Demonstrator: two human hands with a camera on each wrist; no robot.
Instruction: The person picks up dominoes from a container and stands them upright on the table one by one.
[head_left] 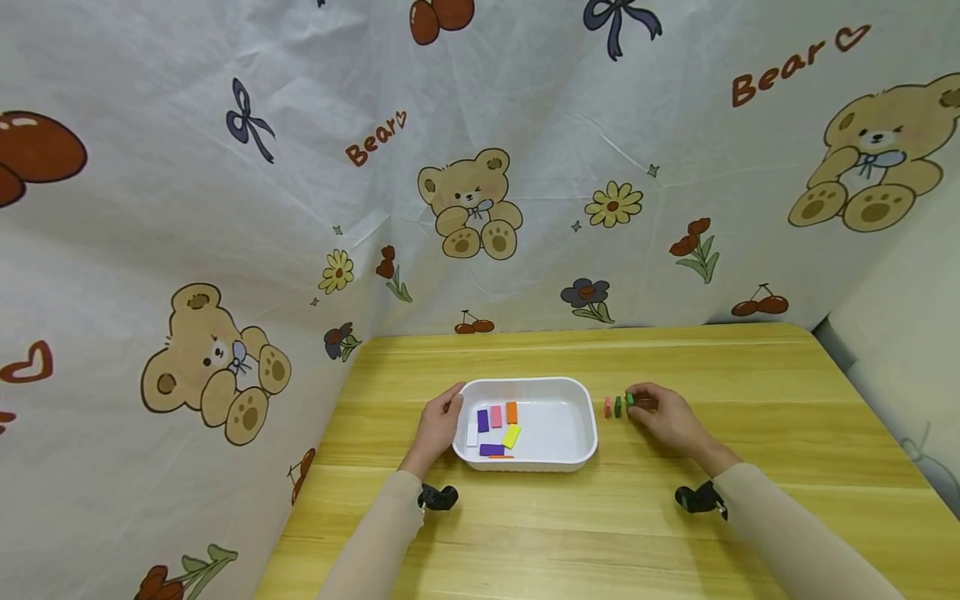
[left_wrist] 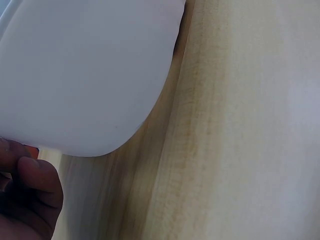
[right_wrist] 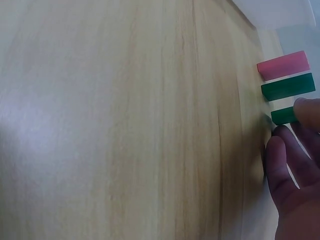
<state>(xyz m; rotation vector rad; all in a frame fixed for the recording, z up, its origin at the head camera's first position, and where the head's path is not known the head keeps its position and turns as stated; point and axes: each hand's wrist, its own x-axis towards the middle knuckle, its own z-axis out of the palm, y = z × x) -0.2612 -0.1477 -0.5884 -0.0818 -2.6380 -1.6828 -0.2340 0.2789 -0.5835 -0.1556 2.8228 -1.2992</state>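
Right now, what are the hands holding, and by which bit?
The right hand pinches the rightmost green block by one end; the other end pokes out. The left hand holds the white tray by its left rim.

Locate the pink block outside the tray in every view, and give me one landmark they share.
Head: the pink block is right of centre, just right of the white tray, leftmost of three blocks in a row.
Left wrist: not in it.
Right wrist: in the upper part near the right edge, above two green blocks.
Shared landmark: the white tray, upper left in the left wrist view, top right in the right wrist view.
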